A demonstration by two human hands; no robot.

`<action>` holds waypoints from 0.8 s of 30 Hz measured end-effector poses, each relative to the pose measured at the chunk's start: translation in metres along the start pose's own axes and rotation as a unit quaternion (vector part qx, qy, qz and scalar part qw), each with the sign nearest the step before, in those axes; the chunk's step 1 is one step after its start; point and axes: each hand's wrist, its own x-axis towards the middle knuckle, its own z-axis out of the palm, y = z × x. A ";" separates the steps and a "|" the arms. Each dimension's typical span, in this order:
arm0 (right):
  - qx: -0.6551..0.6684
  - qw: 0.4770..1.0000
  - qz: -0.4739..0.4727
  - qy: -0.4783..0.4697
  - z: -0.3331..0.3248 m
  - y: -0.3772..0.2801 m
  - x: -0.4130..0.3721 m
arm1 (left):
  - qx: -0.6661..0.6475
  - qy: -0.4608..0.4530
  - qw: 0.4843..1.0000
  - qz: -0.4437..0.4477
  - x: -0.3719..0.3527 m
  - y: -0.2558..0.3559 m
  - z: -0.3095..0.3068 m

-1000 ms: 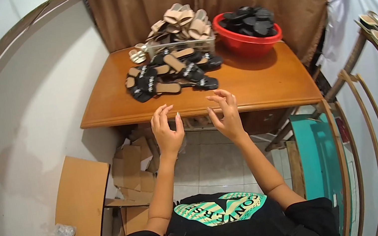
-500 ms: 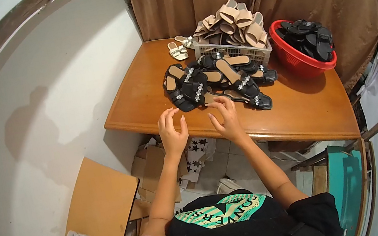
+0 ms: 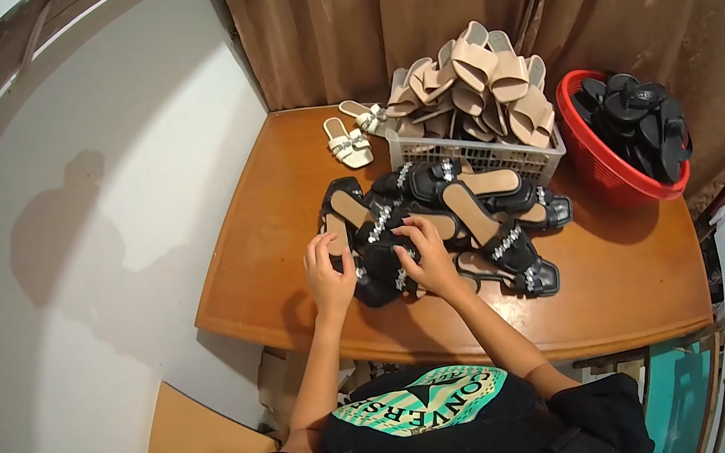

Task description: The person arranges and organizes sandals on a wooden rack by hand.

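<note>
A pile of black sandals (image 3: 512, 249) with sparkling straps and tan insoles lies on the wooden table (image 3: 257, 235). My left hand (image 3: 331, 276) is over the pile's left edge, at a sandal with a tan insole, its fingers curved and apart. Over the middle of the pile is my right hand (image 3: 426, 256), thumb and fingers spread above a black strap. Neither hand visibly holds a sandal; whether the fingertips touch them is unclear.
White sandals (image 3: 349, 143) stand at the back left. Beside them, a grey crate (image 3: 505, 155) is heaped with beige sandals (image 3: 508, 77). A red basket (image 3: 608, 159) of black sandals (image 3: 640, 119) sits at the right. Brown curtains hang behind.
Both hands have moved forward from the table's front edge to over the black sandals. The view has shifted, so the table and its contents appear lower and nearer.
</note>
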 end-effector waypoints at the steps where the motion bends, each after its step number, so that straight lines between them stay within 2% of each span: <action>1: 0.001 1.000 0.001 0.000 0.005 0.006 0.009 | 0.006 -0.005 1.000 -0.005 0.005 -0.005 0.006; 6: 0.034 0.999 0.021 -0.006 0.024 0.033 0.042 | -0.014 -0.036 0.999 -0.028 0.023 -0.021 0.036; 12: 0.059 0.998 0.036 -0.010 0.053 0.078 0.072 | -0.012 -0.060 0.998 -0.009 0.055 -0.060 0.080; 16: 0.064 0.994 0.088 -0.031 0.071 0.106 0.086 | -0.048 -0.100 0.994 -0.021 0.081 -0.079 0.114; 18: 0.120 0.945 0.266 -0.150 0.080 0.120 0.091 | -0.047 -0.121 0.991 -0.038 0.091 -0.095 0.137; 20: 0.125 0.945 0.264 -0.149 0.086 0.127 0.092 | -0.048 -0.136 0.989 -0.033 0.102 -0.107 0.156; 23: 0.138 0.939 0.275 -0.150 0.090 0.130 0.088 | 0.078 -0.181 0.980 -0.023 0.117 -0.128 0.184; 24: 0.137 0.940 0.276 -0.149 0.090 0.130 0.085 | 0.076 -0.182 0.980 -0.022 0.123 -0.134 0.191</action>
